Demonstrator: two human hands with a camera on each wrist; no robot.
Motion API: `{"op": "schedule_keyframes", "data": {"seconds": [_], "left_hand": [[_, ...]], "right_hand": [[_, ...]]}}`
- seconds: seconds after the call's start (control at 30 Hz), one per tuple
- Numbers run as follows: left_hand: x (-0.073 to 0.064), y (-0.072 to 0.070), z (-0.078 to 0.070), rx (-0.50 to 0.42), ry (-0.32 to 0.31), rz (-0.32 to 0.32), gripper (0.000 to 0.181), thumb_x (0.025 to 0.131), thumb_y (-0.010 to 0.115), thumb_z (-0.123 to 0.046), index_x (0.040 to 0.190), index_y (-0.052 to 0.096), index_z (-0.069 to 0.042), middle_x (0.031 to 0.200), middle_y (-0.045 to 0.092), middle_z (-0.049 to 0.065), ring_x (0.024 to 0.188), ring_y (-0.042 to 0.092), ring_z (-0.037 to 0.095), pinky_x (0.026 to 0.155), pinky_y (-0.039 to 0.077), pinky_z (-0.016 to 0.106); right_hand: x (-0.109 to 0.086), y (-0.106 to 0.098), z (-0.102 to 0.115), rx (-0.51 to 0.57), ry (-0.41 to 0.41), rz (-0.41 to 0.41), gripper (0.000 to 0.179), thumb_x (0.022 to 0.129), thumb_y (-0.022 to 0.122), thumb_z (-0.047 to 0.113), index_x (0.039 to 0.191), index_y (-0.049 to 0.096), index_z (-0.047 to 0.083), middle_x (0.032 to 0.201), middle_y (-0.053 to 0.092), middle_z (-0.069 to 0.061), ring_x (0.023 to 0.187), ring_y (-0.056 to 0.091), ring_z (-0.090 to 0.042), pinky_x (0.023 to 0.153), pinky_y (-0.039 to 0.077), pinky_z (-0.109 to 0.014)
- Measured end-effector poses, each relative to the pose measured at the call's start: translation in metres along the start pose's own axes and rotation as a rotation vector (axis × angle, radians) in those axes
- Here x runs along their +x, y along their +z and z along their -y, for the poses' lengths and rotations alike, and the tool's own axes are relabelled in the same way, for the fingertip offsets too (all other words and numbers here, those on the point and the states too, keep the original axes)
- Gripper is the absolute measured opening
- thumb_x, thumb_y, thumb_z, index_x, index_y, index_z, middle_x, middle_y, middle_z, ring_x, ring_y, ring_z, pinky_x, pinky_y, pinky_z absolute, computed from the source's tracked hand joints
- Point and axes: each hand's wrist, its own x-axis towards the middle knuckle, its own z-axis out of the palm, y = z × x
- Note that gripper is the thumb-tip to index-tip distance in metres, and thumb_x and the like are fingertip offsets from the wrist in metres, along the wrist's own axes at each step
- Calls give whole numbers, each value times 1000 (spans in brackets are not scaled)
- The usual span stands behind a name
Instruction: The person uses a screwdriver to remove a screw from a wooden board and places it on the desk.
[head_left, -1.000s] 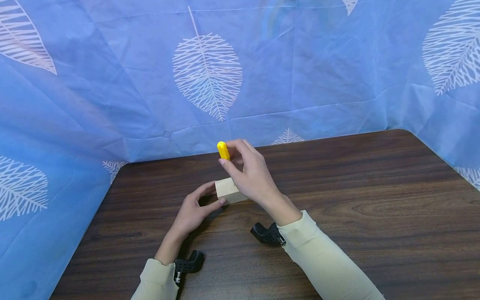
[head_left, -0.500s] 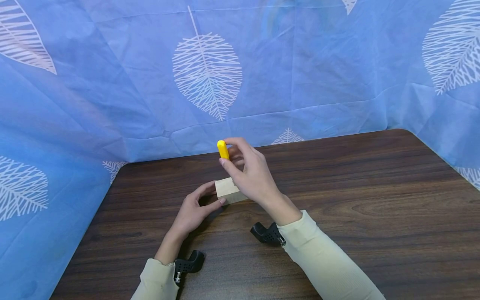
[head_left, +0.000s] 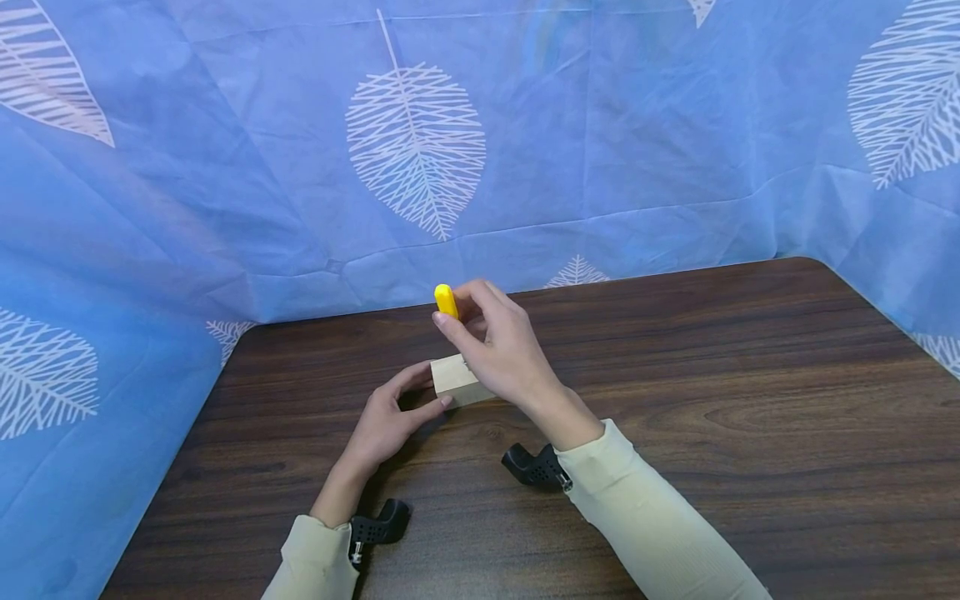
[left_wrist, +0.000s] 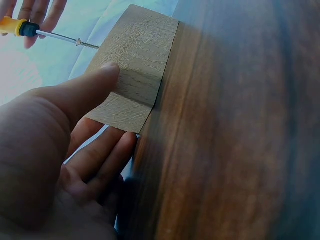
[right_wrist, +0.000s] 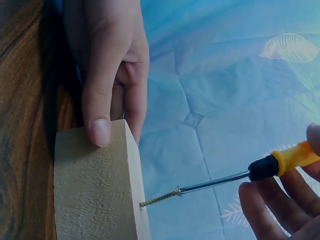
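A pale wooden block [head_left: 452, 383] rests on the table, gripped at its left end by my left hand [head_left: 382, 423], thumb on the near face and fingers behind. My right hand [head_left: 510, 346] holds the yellow handle of a screwdriver [head_left: 446, 301] above the block. In the right wrist view, the screwdriver's shaft [right_wrist: 215, 181] meets the head of a screw [right_wrist: 161, 198]. The screw's tip sits at the block's top face, most of its thread outside and slightly tilted. The left wrist view also shows the screw [left_wrist: 89, 45] beside the block [left_wrist: 142, 50].
A dark wood-grain table [head_left: 712, 400] lies under both hands. Blue cloth [head_left: 637, 125] with white leaf prints hangs behind and at the sides. Black wrist mounts [head_left: 534, 467] project inward from both sleeves.
My right thumb and fingers have shifted slightly on the screwdriver handle, which looks turned a little. The left hand and the block stay in place.
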Motion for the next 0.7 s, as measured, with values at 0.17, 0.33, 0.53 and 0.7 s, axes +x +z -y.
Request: {"op": "schedule_keyframes", "data": {"seconds": [0.17, 0.33, 0.53, 0.7], "left_hand": [[0, -1, 1, -10, 4, 8, 64, 96, 84, -38, 154, 59, -26, 151, 66, 5, 149, 53, 31, 126, 32, 68], [1, -1, 1, -13, 7, 11, 64, 96, 84, -37, 154, 59, -27, 151, 66, 6, 149, 53, 31, 127, 31, 68], [1, -1, 1, -4, -1, 8, 64, 96, 84, -37, 154, 59, -27, 152, 66, 6, 150, 53, 31, 127, 31, 68], [1, 0, 1, 2, 2, 6, 64, 96, 84, -37, 154, 59, -28, 152, 66, 5, 150, 53, 31, 127, 31, 68]], "right_hand": [[1, 1, 0, -1, -20, 0, 18, 103, 76, 22, 117, 72, 13, 113, 71, -2, 102, 70, -17, 92, 64, -32], [1, 1, 0, 9, -11, -15, 19, 98, 82, 19, 114, 75, 11, 113, 74, -3, 100, 74, -18, 87, 65, -29], [1, -1, 1, 3, 17, -41, 17, 96, 84, 20, 108, 78, 10, 108, 77, -3, 97, 79, -18, 85, 66, -29], [1, -2, 1, -38, -7, -53, 17, 100, 80, 21, 113, 79, 10, 109, 79, -3, 98, 80, -18, 89, 66, -33]]}}
